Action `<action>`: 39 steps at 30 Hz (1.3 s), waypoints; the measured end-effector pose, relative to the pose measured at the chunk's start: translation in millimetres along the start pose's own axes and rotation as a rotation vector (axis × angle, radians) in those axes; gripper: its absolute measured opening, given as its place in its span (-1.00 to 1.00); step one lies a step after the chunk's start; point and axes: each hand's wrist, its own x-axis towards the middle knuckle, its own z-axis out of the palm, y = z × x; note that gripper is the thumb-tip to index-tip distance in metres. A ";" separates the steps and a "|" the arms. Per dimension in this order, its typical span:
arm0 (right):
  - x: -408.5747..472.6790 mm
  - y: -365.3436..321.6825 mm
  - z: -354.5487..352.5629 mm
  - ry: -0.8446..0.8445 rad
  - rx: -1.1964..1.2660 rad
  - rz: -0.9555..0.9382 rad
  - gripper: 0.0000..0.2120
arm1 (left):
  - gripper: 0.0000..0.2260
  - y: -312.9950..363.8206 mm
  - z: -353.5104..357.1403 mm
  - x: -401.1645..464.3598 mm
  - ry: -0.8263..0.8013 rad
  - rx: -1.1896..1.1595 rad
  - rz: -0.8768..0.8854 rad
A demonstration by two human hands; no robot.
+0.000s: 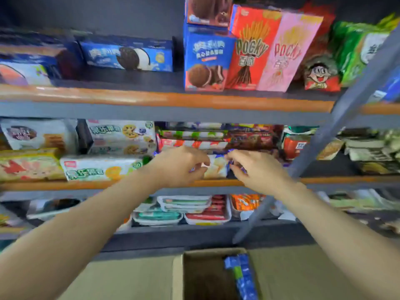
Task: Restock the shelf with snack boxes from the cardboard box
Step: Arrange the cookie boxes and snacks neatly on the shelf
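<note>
Head view: left hand and right hand both pinch a snack box between them; striped packs stack just behind, cardboard box below.

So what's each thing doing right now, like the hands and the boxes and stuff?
Left hand: fingers curled on the snack box.
Right hand: fingers curled on the same box.
Snack box: lying at the middle shelf's front edge, held from both sides.
Cardboard box: open, blue boxes standing along its right side.
Red Pocky box: upright on the top shelf.
Pink Pocky box: upright, leaning against the red one.
</note>
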 end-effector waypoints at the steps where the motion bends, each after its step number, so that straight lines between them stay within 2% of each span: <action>1: -21.4 19.4 17.4 -0.098 0.012 0.068 -0.75 | -0.83 8.5 27.8 -0.3 -0.066 -0.035 -0.057; 4: -83.3 67.4 73.4 -0.362 0.029 0.263 -0.77 | -0.82 31.2 110.5 -6.9 -0.199 -0.101 -0.204; 9: -174.9 106.8 184.8 -0.636 0.158 0.499 -0.78 | -0.78 51.1 231.1 -31.8 -0.385 -0.300 -0.379; 12: -222.5 116.1 267.5 -0.733 0.239 0.701 -0.79 | -0.78 47.1 308.3 -45.7 -0.515 -0.416 -0.430; 15: -268.5 119.3 352.6 -0.793 0.239 0.840 -0.78 | -0.76 36.6 394.1 -63.4 -0.630 -0.435 -0.495; 18: -312.6 124.7 446.7 -0.816 0.214 0.964 -0.68 | -0.75 23.5 497.6 -87.9 -0.734 -0.430 -0.513; 21: -343.3 130.2 525.0 -0.776 0.195 1.070 -0.58 | -0.76 13.8 584.7 -113.4 -0.770 -0.434 -0.615; 24: -363.1 133.9 587.5 -0.650 0.189 1.234 -0.47 | -0.76 9.1 649.5 -142.9 -0.778 -0.463 -0.690; 29: -389.7 135.6 656.2 -0.573 0.167 1.364 -0.21 | -0.79 2.4 712.4 -182.0 -0.812 -0.511 -0.699; 32: -400.8 135.1 664.4 -0.482 0.214 1.395 -0.22 | -0.80 3.2 728.1 -192.6 -0.856 -0.515 -0.698; 36: -408.6 131.5 632.4 -0.268 0.378 1.454 -0.29 | -0.79 13.4 728.1 -188.0 -0.906 -0.605 -0.699; 39: -405.9 124.7 593.9 -0.172 0.640 1.387 -0.42 | -0.51 27.5 719.9 -180.3 -0.944 -0.604 -0.580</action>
